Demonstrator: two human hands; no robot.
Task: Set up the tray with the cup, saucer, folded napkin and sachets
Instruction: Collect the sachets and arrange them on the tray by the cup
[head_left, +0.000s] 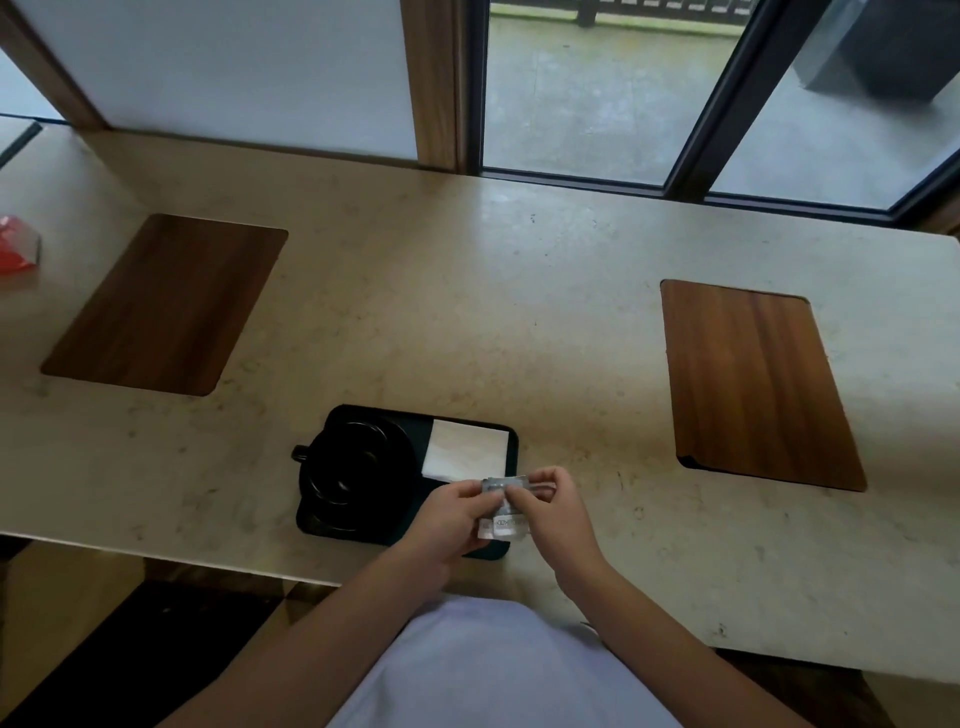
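A dark rectangular tray (511, 441) lies on the stone counter near its front edge. On its left half a black cup (340, 470) sits on a black saucer (400, 441), the handle pointing left past the tray's edge. At the tray's back right lies a folded white napkin (462, 454). Over the tray's front right corner both hands hold a small bunch of sachets (506, 522). My left hand (449, 525) grips them from the left, and my right hand (550, 512) pinches them from the right and top.
Two wooden placemats lie on the counter, one (166, 306) at the back left and one (753, 384) at the right. A red packet (18, 249) sits at the far left edge. Windows and a wall panel run behind the counter.
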